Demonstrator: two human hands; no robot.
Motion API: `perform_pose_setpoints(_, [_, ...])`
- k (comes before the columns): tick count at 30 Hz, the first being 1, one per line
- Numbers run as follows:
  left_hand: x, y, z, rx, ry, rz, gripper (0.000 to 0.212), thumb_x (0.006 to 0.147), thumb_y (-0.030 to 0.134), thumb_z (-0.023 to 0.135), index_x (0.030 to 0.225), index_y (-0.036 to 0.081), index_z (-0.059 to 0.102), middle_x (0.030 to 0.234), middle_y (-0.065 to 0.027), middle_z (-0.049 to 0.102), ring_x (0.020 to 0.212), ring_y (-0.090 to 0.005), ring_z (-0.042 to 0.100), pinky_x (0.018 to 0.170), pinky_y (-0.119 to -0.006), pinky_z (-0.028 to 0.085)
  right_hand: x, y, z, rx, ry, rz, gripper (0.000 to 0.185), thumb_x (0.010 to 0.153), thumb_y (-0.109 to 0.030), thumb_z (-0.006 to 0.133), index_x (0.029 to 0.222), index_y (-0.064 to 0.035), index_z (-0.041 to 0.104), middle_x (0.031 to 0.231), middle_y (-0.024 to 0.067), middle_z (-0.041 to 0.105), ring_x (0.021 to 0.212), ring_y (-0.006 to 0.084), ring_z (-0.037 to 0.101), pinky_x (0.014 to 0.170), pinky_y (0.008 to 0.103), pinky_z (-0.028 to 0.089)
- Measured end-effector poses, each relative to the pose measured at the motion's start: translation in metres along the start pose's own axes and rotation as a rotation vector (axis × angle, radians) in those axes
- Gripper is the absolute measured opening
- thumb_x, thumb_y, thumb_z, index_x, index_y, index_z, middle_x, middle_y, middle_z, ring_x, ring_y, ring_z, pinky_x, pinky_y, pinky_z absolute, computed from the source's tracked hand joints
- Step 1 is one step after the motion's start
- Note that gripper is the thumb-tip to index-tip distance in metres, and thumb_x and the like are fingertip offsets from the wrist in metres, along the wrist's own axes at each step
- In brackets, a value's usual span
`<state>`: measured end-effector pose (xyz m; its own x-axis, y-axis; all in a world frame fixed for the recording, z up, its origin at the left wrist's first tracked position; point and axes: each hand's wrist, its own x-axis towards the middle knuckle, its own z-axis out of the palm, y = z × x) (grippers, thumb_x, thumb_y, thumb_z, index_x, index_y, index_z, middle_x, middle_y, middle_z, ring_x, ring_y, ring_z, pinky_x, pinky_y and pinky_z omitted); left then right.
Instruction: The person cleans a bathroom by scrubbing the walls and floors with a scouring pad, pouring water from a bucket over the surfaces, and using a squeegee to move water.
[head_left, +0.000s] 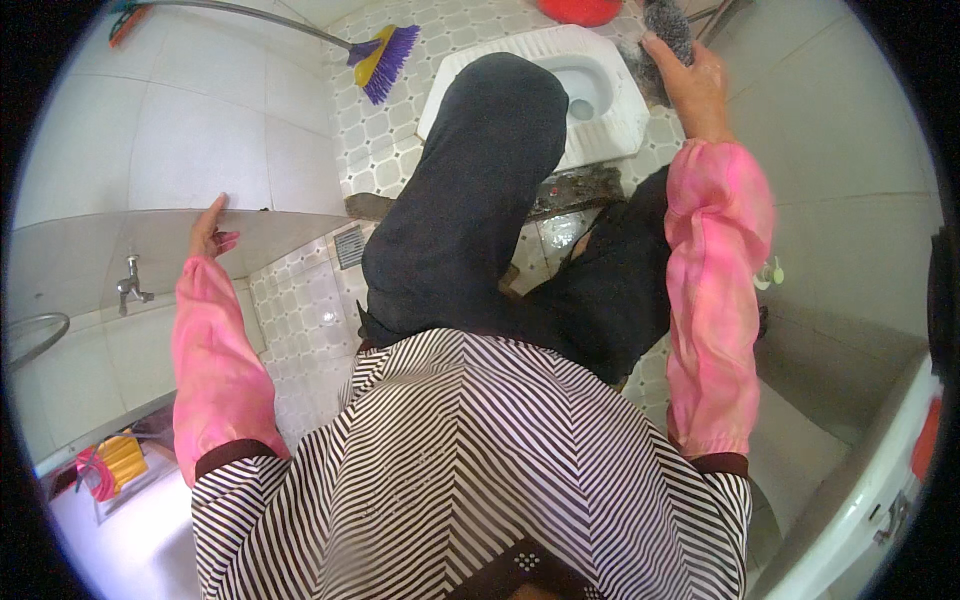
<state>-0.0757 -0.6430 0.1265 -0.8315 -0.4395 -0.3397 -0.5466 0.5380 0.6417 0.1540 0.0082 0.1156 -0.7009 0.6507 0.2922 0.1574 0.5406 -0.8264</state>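
My right hand (694, 90), above a pink sleeve cover, grips a grey scrubbing pad (667, 31) at the upper right, close to the tiled wall. A white ceramic squat toilet (630, 112) is set in the floor to the left of that hand, partly hidden by my raised knee in black trousers. My left hand (212, 232) rests at the ledge of the tiled wall on the left, fingers apart, holding nothing. Below and to its left a metal tap (131, 285) juts from the wall.
A purple and yellow broom (382, 64) leans at the upper left of the floor. A red basin (580, 10) stands beyond the toilet. A dark step edge (585, 189) crosses the floor by my legs, and a drain grate (349, 248) lies left. A white washbasin (840, 495) is at lower right.
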Motion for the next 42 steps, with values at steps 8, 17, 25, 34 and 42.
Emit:
perform_pose_setpoints(8, [-0.023, 0.035, -0.046, 0.294, 0.448, 0.375, 0.067, 0.063, 0.065, 0.067, 0.084, 0.002, 0.066, 0.062, -0.0099, 0.057, 0.05, -0.016, 0.054, 0.047, -0.027, 0.042, 0.001, 0.034, 0.036, -0.047, 0.024, -0.033, 0.054, 0.07, -0.046, 0.07, 0.088, 0.0049, 0.066, 0.076, 0.0142, 0.066, 0.07, 0.0221, 0.062, 0.068, 0.0343, 0.047])
perform_pose_setpoints(17, [-0.013, 0.045, -0.075, 0.31, 0.364, 0.456, 0.063, 0.064, 0.06, 0.07, 0.07, -0.002, 0.063, 0.059, -0.008, 0.056, 0.048, -0.0164, 0.054, 0.046, -0.028, 0.042, -0.003, 0.008, 0.037, 0.044, -0.086, -0.034, 0.052, 0.071, -0.045, 0.069, 0.087, 0.0045, 0.066, 0.075, 0.0128, 0.066, 0.067, 0.0194, 0.061, 0.066, 0.0327, 0.047])
perform_pose_setpoints(25, [-0.017, 0.047, -0.057, 0.277, 0.347, 0.47, 0.065, 0.063, 0.058, 0.072, 0.08, -0.005, 0.064, 0.07, -0.0116, 0.06, 0.054, -0.0183, 0.059, 0.045, -0.03, 0.044, -0.002, -0.036, 0.071, 0.26, -0.045, 0.083, 0.038, 0.074, -0.028, 0.069, 0.092, 0.0044, 0.062, 0.064, 0.0096, 0.061, 0.049, 0.0143, 0.056, 0.043, 0.0281, 0.042])
perform_pose_setpoints(34, [-0.031, 0.041, -0.036, 0.124, 0.335, 0.373, 0.058, 0.067, 0.052, 0.071, 0.08, -0.004, 0.064, 0.071, -0.0113, 0.061, 0.055, -0.0198, 0.06, 0.043, -0.029, 0.04, -0.003, -0.058, 0.099, 0.534, -0.35, 0.069, 0.023, 0.077, -0.019, 0.065, 0.084, 0.0025, 0.06, 0.058, 0.0036, 0.055, 0.045, 0.0098, 0.049, 0.039, 0.0251, 0.035])
perform_pose_setpoints(42, [-0.052, 0.036, -0.007, -0.138, 0.374, 0.537, 0.031, 0.078, 0.028, 0.068, 0.083, -0.002, 0.063, 0.073, -0.0093, 0.061, 0.06, -0.0169, 0.06, 0.052, -0.028, 0.046, 0.006, -0.072, 0.105, 0.593, -0.456, 0.169, 0.019, 0.081, -0.019, 0.064, 0.082, -0.0002, 0.061, 0.061, 0.0029, 0.057, 0.047, 0.0098, 0.05, 0.04, 0.0241, 0.037])
